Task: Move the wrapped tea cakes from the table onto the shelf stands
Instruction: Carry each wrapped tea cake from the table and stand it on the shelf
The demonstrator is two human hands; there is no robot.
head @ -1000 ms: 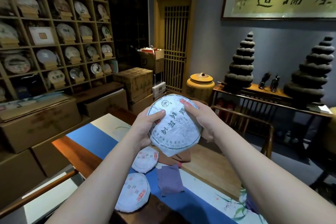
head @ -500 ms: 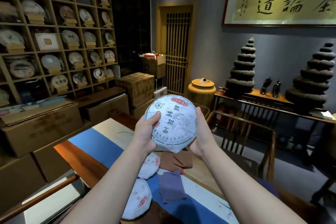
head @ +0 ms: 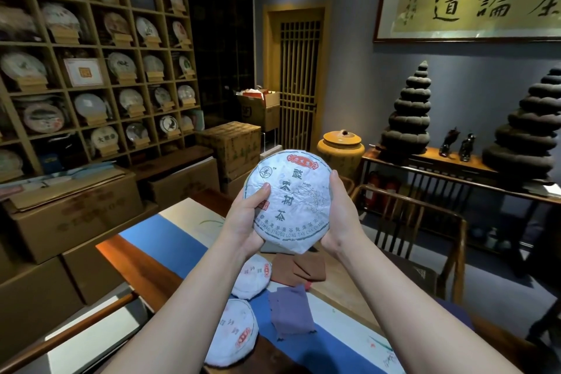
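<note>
A round tea cake [head: 299, 196] in white paper with black characters and a red label is held upright in front of me, above the table. My left hand [head: 244, 217] grips its left edge with the thumb on the face. My right hand [head: 340, 215] cups its right and lower edge. Two more wrapped tea cakes lie flat on the table below: one [head: 253, 276] just under my left wrist, another [head: 232, 332] nearer me. The wooden shelf [head: 110, 86] at the left holds several tea cakes on small stands.
The table [head: 142, 261] carries a blue runner, a purple cloth [head: 291, 311] and a brown cloth [head: 300, 269]. Cardboard boxes [head: 73, 215] are stacked below the shelf. A wooden chair [head: 425, 222] stands right of the table, a yellow jar [head: 340, 150] behind it.
Both hands have turned the held tea cake from tilted to upright, its print facing me. My view has shifted slightly toward the shelf; the cakes on the table have not moved.
</note>
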